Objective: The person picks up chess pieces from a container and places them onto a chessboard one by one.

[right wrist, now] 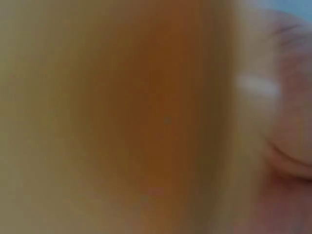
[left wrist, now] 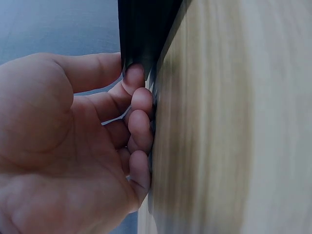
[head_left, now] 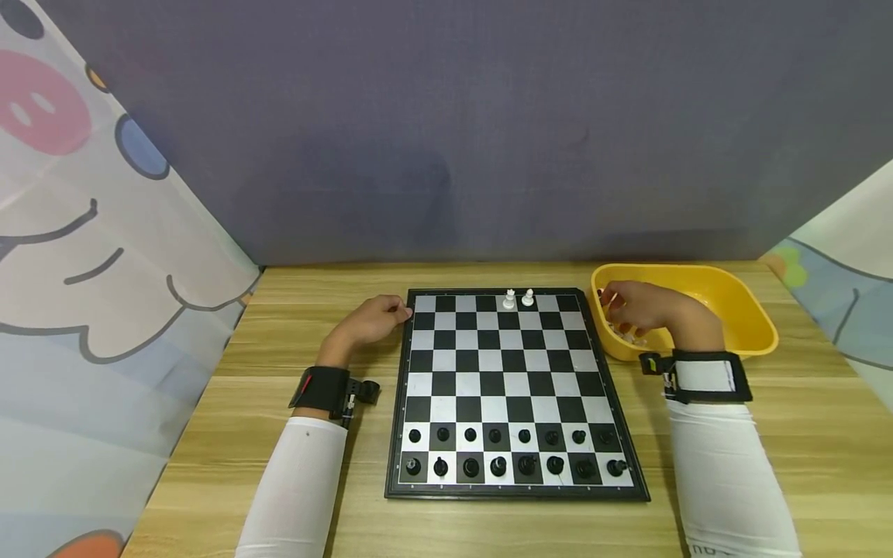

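At a wooden table (head_left: 523,531), a person's left hand (head_left: 373,319) pinched the far-left corner area of a chessboard (head_left: 467,361), a thumb-and-forefinger grip plain only in the left wrist view. The head view alone showed the right hand (head_left: 645,304) reaching into a yellow tub (head_left: 725,302) beside the board's far-right corner, above white pieces (head_left: 624,335). Two white chessmen (head_left: 518,299) stood at the board's far edge; two rows of black chessmen (head_left: 498,466) lined its near edge. A grey panel (head_left: 488,116) rose beyond the table's far edge. In the right wrist view, a yellow-orange blur hid the fingers; whether they held anything could not be told.
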Demonstrator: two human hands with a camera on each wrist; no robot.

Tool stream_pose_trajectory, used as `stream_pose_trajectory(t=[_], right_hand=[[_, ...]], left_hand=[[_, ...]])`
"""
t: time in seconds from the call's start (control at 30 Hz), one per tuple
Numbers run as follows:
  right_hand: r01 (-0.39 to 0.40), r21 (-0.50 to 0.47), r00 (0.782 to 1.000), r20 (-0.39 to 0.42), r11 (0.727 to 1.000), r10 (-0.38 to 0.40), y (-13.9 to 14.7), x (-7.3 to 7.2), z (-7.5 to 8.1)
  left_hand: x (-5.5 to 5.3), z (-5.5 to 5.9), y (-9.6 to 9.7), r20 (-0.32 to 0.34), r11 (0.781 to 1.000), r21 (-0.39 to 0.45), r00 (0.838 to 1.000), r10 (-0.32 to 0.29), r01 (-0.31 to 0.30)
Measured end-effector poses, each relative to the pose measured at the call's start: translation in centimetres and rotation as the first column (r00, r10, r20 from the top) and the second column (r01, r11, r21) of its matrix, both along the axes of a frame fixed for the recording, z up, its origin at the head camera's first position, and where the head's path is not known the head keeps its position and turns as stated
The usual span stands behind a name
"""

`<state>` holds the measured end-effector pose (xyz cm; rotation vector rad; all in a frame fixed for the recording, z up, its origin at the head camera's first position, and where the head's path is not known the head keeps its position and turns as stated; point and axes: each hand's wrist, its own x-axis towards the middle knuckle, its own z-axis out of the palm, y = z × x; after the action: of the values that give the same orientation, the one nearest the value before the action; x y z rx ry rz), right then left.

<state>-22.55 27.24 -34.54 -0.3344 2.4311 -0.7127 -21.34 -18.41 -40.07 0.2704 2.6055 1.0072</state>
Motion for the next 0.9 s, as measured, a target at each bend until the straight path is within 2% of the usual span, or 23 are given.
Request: stream_pose_trajectory(t=[0.13,0.3,0.57,0.9], right_hand=[[-0.002,-0.018,0.999,0.046,1.000,0.002,0.2,-0.5,-1.0],[-0.008,-0.030,0.999,0.040,1.000,0.009,0.2,-0.9,-1.7],[-0.033,0.032,0.998,-0.046,0.999,0.035,-0.3,-1.1,-2.0],[-0.050,0.091,0.997,-0.055,0.995,0.055,-0.5,-1.2,-2.0]], left_hand=[[0.0,-0.1,0.0,0.003,1.000,0.002,1.000,0.000,0.000],[0.1,0.0,0.0,0.005,1.000,0.006,1.000,0.007,-0.007],[-0.1,-0.2,-0.1,0.006,1.000,0.008,1.000,0.003,-0.003],[-0.2,-0.4,-0.2,0.003,1.000,0.020,1.000,0.000,0.000]])
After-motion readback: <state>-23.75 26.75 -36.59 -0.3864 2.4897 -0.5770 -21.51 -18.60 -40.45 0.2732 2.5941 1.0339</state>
